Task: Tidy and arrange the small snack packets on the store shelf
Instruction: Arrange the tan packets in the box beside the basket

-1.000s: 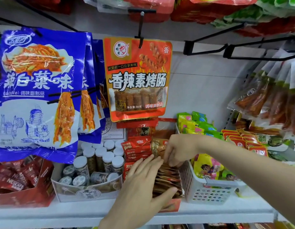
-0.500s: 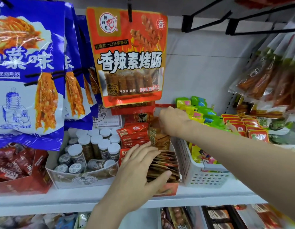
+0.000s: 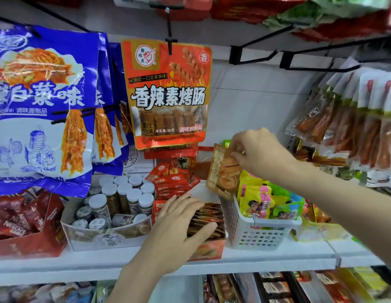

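A row of small brown-orange snack packets (image 3: 208,217) stands on edge in a red open box (image 3: 208,250) at the shelf front. My left hand (image 3: 179,226) lies over the row with fingers spread and the thumb against the front packets. My right hand (image 3: 259,150) pinches one brown-orange packet (image 3: 223,171) by its top edge, hanging in the air above the back of the box. Red packets (image 3: 172,182) are stacked behind the row.
A white perforated basket (image 3: 255,232) of colourful packets stands right of the box. On the left, a cardboard tray (image 3: 107,237) holds white-capped jars, beside a red Nescafe box (image 3: 26,235). An orange bag (image 3: 168,92), blue bags (image 3: 43,101) and sausage packs (image 3: 354,119) hang above.
My right hand has risen from behind the box, lifting one brown-orange packet out into the air. My left hand has stayed on the row of packets.
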`<state>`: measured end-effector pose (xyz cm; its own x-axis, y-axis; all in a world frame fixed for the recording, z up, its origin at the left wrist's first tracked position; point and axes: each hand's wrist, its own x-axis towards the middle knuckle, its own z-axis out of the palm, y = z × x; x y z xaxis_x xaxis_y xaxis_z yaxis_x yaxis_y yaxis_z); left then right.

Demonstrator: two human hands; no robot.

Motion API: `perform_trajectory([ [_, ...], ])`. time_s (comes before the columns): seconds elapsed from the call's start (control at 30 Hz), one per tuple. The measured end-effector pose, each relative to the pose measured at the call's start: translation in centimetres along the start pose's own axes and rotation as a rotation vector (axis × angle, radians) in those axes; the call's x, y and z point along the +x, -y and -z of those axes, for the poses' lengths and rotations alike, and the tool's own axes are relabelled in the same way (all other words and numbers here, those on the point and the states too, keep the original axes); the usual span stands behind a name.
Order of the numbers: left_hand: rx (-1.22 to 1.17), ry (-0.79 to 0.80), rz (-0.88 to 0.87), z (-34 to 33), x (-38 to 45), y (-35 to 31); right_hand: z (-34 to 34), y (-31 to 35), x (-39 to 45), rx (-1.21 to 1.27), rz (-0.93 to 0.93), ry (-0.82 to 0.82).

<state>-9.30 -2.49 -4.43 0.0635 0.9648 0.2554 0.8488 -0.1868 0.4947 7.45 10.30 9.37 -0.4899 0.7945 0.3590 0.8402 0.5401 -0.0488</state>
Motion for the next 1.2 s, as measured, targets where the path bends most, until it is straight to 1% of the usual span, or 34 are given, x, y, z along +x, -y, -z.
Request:
perform_trajectory([
  [0.07,-0.114,-0.047,0.038,0.1,0.0,-0.2,0.3,-0.2,-0.1,0.055,-0.002,-0.042],
  [0.13,-0.287,-0.149,0.106,0.4,0.2,-0.4,1.2,-0.4,0.2,0.169,-0.006,-0.097],
  [0.2,-0.561,-0.254,0.197,0.9,0.4,-0.8,2.0,-0.4,0.3,0.354,-0.040,-0.044],
  [0.27,-0.818,-0.286,0.257,1.4,0.6,-1.2,2.3,-0.2,0.2,0.560,-0.090,0.074],
  [0.33,-0.920,-0.272,0.268,1.7,0.5,-1.4,2.2,0.2,0.0,0.674,-0.123,0.147],
  [0.43,-0.981,-0.268,0.275,1.8,0.3,-1.6,1.9,0.5,-0.2,0.811,-0.148,0.177],
  [0.5,-1.029,-0.265,0.279,1.9,0.2,-1.5,1.7,0.4,-0.4,0.852,-0.166,0.197],
  [0.7,-1.065,-0.220,0.247,2.3,-0.1,-1.6,1.4,0.2,-0.4,0.859,-0.172,0.224],
  [0.77,-1.124,-0.200,0.247,2.5,0.0,-1.6,1.5,0.2,-0.4,0.897,-0.162,0.239],
  [0.8,-1.198,-0.188,0.254,2.7,0.1,-1.6,1.5,0.1,-0.5,0.936,-0.156,0.248],
  [0.83,-1.336,-0.163,0.281,2.8,0.2,-1.6,1.5,0.0,-0.5,0.996,-0.153,0.261],
  [0.87,-1.539,-0.104,0.328,3.0,0.3,-1.6,1.5,-0.1,-0.6,1.072,-0.145,0.281],
  [0.9,-1.738,-0.019,0.376,3.4,0.3,-1.6,1.5,-0.1,-0.7,1.152,-0.126,0.300],
  [0.93,-1.882,0.081,0.385,3.6,0.2,-1.8,1.4,0.0,-0.9,1.226,-0.094,0.313],
  [0.97,-1.943,0.192,0.355,3.7,0.1,-1.9,1.3,0.1,-1.1,1.286,-0.052,0.317],
  [1.0,-1.950,0.260,0.323,3.7,0.0,-2.1,1.1,0.3,-1.3,1.329,-0.009,0.315],
  [1.03,-1.939,0.280,0.297,3.7,-0.1,-2.3,0.8,0.4,-1.4,1.351,0.020,0.308],
  [1.07,-1.938,0.262,0.299,3.5,-0.1,-2.5,0.5,0.5,-1.4,1.354,0.032,0.304],
  [1.13,-1.879,0.149,0.376,3.5,0.1,-2.7,0.4,0.4,-1.4,1.351,-0.007,0.318],
  [1.2,-1.665,-0.018,0.447,3.0,0.4,-2.2,0.4,0.2,-1.3,1.403,-0.114,0.376],
])
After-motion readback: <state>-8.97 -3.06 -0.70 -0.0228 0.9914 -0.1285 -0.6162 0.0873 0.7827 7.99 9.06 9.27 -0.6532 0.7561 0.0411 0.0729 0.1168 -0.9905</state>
